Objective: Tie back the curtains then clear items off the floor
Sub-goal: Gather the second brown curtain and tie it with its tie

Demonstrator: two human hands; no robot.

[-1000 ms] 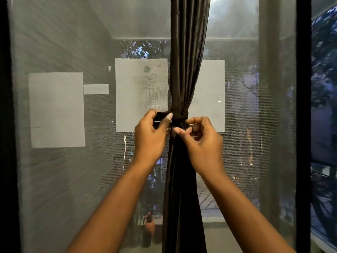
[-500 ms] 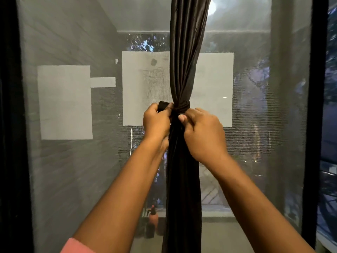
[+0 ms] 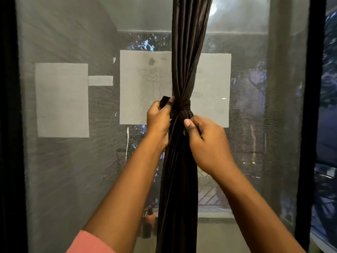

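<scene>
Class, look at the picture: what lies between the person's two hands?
In the head view, the gathered dark curtain hangs between the left hand and right hand, with its tie band just above them.

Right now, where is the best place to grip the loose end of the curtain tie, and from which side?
Grip the short free tail of the tie that sticks out left of the knot, coming from the left. It stands clear of the bunched curtain, and the left hand already pinches it there.
</scene>
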